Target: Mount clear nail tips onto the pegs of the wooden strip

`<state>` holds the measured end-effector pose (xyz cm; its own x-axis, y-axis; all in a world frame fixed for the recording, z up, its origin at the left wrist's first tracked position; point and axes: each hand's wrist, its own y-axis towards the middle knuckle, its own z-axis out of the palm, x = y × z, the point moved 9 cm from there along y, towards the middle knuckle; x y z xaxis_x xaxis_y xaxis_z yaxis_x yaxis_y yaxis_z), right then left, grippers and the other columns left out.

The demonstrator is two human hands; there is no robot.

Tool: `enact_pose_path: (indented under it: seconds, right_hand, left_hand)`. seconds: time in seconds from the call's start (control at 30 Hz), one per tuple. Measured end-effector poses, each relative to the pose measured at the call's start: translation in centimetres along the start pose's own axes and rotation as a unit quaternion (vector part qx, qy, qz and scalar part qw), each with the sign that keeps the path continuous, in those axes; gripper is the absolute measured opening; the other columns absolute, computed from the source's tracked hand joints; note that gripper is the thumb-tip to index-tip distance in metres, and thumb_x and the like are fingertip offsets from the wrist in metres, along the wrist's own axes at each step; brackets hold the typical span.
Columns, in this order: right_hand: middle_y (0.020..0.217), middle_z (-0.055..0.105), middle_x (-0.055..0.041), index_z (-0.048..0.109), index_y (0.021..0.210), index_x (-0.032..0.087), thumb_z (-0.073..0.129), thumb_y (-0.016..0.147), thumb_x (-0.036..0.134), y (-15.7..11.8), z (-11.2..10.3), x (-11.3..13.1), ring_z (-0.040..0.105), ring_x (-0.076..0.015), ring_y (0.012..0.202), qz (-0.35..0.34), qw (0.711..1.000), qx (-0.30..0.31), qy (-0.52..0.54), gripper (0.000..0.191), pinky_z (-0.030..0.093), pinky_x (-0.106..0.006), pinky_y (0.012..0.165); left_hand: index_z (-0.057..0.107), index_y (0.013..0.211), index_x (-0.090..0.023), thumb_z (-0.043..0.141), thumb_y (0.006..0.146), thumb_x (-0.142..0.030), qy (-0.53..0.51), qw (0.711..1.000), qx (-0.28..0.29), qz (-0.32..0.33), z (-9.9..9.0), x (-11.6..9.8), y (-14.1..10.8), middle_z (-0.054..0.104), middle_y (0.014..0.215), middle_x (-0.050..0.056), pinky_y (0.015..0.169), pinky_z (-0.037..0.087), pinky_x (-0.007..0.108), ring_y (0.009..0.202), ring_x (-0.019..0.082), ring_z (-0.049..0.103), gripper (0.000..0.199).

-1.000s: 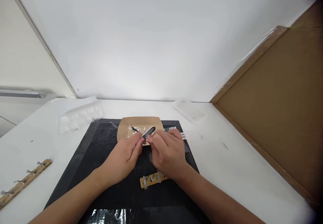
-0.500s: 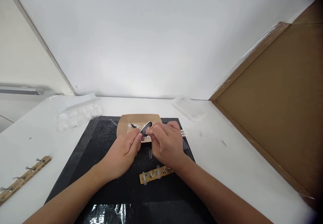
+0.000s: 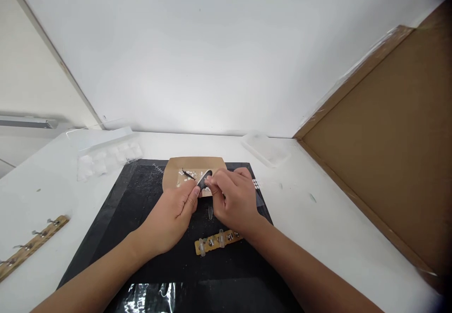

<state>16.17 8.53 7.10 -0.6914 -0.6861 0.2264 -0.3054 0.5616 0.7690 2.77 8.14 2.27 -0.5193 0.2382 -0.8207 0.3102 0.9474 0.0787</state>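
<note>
My left hand [image 3: 173, 216] grips one end of a dark file [image 3: 204, 180], thumb on top, tilted above the near edge of a tan tray [image 3: 171, 174]. My right hand [image 3: 236, 204] is closed in a pinch at the file's face, on what looks like a small pale piece [image 3: 207, 179]; it is too small to name. Judging by this, the filing is under way; whether the piece is finished I cannot tell.

On the black mat [image 3: 134, 204], nearer the worktop's [image 3: 339, 237] front edge, a wooden strip [image 3: 216, 243] carries two clear pieces; the metal clips showing between and beside them look bare, so I would call it partly filled. My right forearm hides its far end. One loose clear piece [image 3: 210, 212] lies behind the strip, unmounted. Toward the worktop's left edge, a second strip [image 3: 35, 246] holds metal pegs, with no clear pieces that I can make out.
</note>
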Motion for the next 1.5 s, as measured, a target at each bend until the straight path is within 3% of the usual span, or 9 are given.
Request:
enact_pose_path:
  seconds: [0.33, 0.47, 0.67, 0.77, 0.93, 1.13, 1.3, 1.5]
  right_hand:
    - [0.072, 0.069, 0.003, 0.052, 0.082, 0.022, 0.056, 0.103, 0.015, 0.0, -0.3, 0.1, 0.056, -0.0133, 0.06, 0.021, 1.0, -0.01, 0.014, 0.023, 0.03, -0.036, 0.071]
    - [0.067, 0.064, 0.0031, 0.047, 0.077, 0.022, 0.056, 0.103, 0.017, 0.0, 0.1, 0.3, 0.052, -0.0137, 0.057, 0.012, 1.0, 0.015, 0.02, 0.028, 0.03, -0.036, 0.07]
    - [0.071, 0.068, 0.0028, 0.051, 0.079, 0.022, 0.058, 0.103, 0.017, 0.0, 0.1, 0.1, 0.057, -0.0134, 0.059, 0.018, 0.999, 0.012, 0.031, 0.026, 0.031, -0.037, 0.07]
    - [0.076, 0.071, 0.0029, 0.057, 0.083, 0.022, 0.061, 0.103, 0.018, -0.1, -0.2, -0.1, 0.063, -0.0136, 0.066, 0.026, 0.996, 0.011, 0.09, 0.021, 0.035, -0.036, 0.072]
    - [0.084, 0.073, 0.0003, 0.065, 0.092, 0.024, 0.066, 0.102, 0.023, -0.6, -0.8, -2.4, 0.068, -0.0165, 0.076, 0.125, 0.974, -0.013, 0.187, 0.01, 0.047, -0.035, 0.075]
    - [0.089, 0.073, -0.0017, 0.068, 0.104, 0.025, 0.068, 0.101, 0.029, -1.3, 0.0, -3.4, 0.066, -0.0156, 0.07, 0.17, 0.959, -0.001, 0.229, 0.005, 0.052, -0.029, 0.061]
    - [0.094, 0.073, -0.0034, 0.069, 0.104, 0.025, 0.068, 0.101, 0.031, -1.5, 0.3, -3.8, 0.067, -0.0152, 0.069, 0.177, 0.954, 0.003, 0.243, 0.006, 0.056, -0.029, 0.06]
    - [0.098, 0.073, -0.0031, 0.071, 0.101, 0.026, 0.072, 0.098, 0.024, -1.3, 0.0, -3.6, 0.061, -0.0127, 0.063, 0.147, 0.956, -0.006, 0.252, 0.004, 0.052, -0.027, 0.054]
  left_hand:
    - [0.044, 0.082, -0.023, 0.03, 0.113, -0.047, 0.026, 1.0, -0.001, 0.008, 0.0, -0.4, -0.1, 0.052, 0.067, -0.004, 0.062, 0.034, 0.031, 0.06, 0.016, 0.048, 0.042]
    - [0.044, 0.082, -0.023, 0.03, 0.113, -0.047, 0.033, 0.999, -0.007, 0.008, -0.1, -0.3, -0.1, 0.054, 0.068, -0.004, 0.062, 0.035, 0.031, 0.061, 0.017, 0.051, 0.042]
    - [0.045, 0.086, -0.024, 0.028, 0.113, -0.042, 0.098, 0.995, -0.02, 0.025, -0.3, -0.4, 0.3, 0.057, 0.071, -0.002, 0.061, 0.035, 0.031, 0.061, 0.02, 0.055, 0.037]
    - [0.052, 0.099, -0.024, 0.027, 0.114, -0.04, 0.157, 0.987, -0.026, 0.034, -0.4, -0.5, 0.2, 0.066, 0.082, 0.002, 0.063, 0.039, 0.032, 0.07, 0.023, 0.064, 0.033]
    - [0.05, 0.132, -0.023, 0.027, 0.115, -0.042, 0.264, 0.961, -0.066, 0.045, -1.1, -0.8, -0.2, 0.074, 0.112, 0.009, 0.073, 0.049, 0.036, 0.091, 0.028, 0.073, 0.035]
    - [0.052, 0.137, -0.023, 0.035, 0.114, -0.039, 0.355, 0.926, -0.095, 0.086, -0.6, -1.4, -0.2, 0.07, 0.119, 0.011, 0.075, 0.056, 0.033, 0.106, 0.028, 0.071, 0.033]
    - [0.058, 0.137, -0.027, 0.046, 0.112, -0.038, 0.319, 0.934, -0.135, 0.089, -1.4, -1.2, -0.3, 0.07, 0.117, 0.008, 0.072, 0.056, 0.031, 0.095, 0.023, 0.072, 0.03]
    - [0.07, 0.126, -0.026, 0.06, 0.106, -0.03, 0.193, 0.957, -0.186, 0.115, -2.6, -0.8, -0.5, 0.072, 0.111, 0.006, 0.089, 0.059, 0.034, 0.094, 0.021, 0.071, 0.023]
